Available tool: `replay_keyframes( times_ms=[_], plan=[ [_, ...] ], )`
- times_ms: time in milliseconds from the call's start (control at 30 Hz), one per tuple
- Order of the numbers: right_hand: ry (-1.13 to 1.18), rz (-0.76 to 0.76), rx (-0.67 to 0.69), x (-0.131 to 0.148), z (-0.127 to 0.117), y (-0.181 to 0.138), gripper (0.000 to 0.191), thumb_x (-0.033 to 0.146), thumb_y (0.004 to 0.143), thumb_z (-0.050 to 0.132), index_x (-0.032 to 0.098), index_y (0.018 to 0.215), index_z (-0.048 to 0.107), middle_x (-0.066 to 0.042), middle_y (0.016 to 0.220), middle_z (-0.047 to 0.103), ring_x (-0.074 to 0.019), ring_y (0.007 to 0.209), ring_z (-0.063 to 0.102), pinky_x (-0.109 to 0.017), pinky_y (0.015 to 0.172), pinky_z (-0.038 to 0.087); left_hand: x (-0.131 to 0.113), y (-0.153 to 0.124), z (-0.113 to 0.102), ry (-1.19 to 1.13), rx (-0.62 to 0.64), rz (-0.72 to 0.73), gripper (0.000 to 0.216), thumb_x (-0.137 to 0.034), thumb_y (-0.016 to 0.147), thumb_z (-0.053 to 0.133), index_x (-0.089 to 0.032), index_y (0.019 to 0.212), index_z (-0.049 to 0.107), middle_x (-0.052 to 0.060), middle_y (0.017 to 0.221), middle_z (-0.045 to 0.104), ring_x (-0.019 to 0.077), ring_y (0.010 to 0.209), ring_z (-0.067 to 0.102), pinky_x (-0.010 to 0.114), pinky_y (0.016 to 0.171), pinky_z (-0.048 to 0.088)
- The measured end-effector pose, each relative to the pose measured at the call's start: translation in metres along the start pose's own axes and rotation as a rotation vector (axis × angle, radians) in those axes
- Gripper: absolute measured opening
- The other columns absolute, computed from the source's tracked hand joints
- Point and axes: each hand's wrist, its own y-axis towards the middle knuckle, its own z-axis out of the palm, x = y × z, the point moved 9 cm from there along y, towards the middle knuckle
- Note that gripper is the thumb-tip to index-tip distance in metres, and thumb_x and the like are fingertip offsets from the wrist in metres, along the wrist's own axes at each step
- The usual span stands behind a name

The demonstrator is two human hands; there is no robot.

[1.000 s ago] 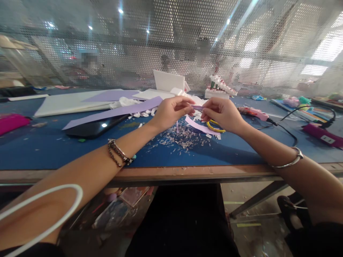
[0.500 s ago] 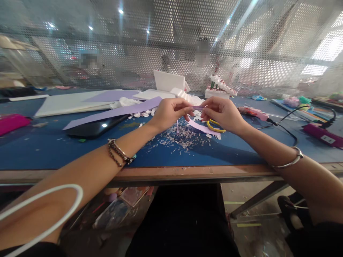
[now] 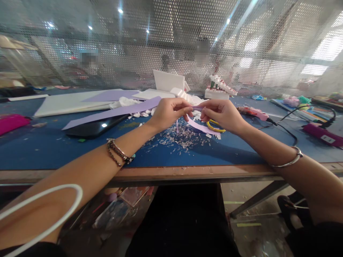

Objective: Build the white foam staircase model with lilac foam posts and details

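Note:
Between my two hands is a small strip of purple paper (image 3: 197, 108), pinched at its left end by my left hand (image 3: 171, 111) and at its right end by my right hand (image 3: 222, 113). The fingers of both hands are closed on it, above the blue table. Below them lies a curved lilac paper piece (image 3: 201, 127), with yellow-handled scissors (image 3: 215, 128) beside it, partly behind my right hand. Small paper scraps (image 3: 184, 140) are scattered under my hands. A long lilac paper strip (image 3: 115, 112) reaches from the left to behind my left hand.
A black device (image 3: 98, 127) lies under the long strip. White boards (image 3: 66, 101) and a white foam box (image 3: 169, 81) stand behind. At right are a pink glue gun (image 3: 254, 112), its cable, and a purple power strip (image 3: 323, 135). A white-and-red model (image 3: 220, 87) sits near the mesh panel (image 3: 177, 32).
My right hand has shifted very slightly lower. Both hands keep their pinch on the purple strip, and the things on the table stay where they were.

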Motion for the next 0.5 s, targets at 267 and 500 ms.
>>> replay_keyframes(
  times_ms=[267,500],
  plan=[
    [-0.083,-0.048,0.026,0.0034,0.0013,-0.0002,0.020,0.021,0.084,0.054,0.016,0.098,0.067,0.002,0.064,0.062,-0.0054,0.061,0.058,-0.020,0.060,0.049,-0.0012,0.0000,0.0006,0.038,0.013,-0.005,0.019,-0.034,0.081,0.060,-0.016,0.083,0.067,0.004,0.070,0.070,0.0098,0.054,0.063,0.021,0.057,0.052],
    [-0.098,-0.088,0.030,0.0056,0.0002,-0.0005,0.022,0.020,0.084,0.053,0.016,0.100,0.067,0.002,0.064,0.062,-0.0054,0.061,0.058,-0.019,0.059,0.048,0.0002,0.0003,0.0009,0.016,0.021,-0.007,0.020,-0.035,0.082,0.060,-0.016,0.083,0.066,0.003,0.069,0.069,0.0093,0.054,0.063,0.020,0.056,0.052]
  ],
)
